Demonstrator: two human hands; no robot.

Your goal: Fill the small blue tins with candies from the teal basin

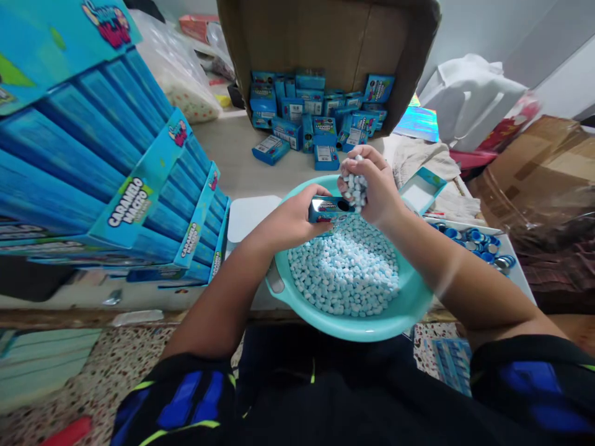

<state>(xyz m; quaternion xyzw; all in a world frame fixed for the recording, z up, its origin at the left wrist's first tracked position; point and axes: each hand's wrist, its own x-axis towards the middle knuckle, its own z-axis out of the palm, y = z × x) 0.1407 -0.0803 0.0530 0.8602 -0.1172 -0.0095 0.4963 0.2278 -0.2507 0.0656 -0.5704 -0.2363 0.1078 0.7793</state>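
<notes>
Sitting nearest was a round, blue-green bowl (pixel 372 332) with small, pale blue and white candies (pixel 344 275) inside. Above it, the left hand (pixel 300 217) gripped a shiny blue box (pixel 325 212), and the right hand (pixel 380 187) curled around some candies. Behind, other boxes (pixel 324 127) lay at a brown carton (pixel 307 37).

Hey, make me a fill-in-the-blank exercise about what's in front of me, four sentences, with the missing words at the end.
1. The left hand holds a small box that, like the boxes in the carton, is mostly ____.
2. The right hand holds pellets coloured pale blue and ____.
3. Beyond the basin, the carton is made of brown ____.
4. The display to the left carries the words CARAMELO ____.

Missing words: blue; white; cardboard; MACIZO.
</notes>
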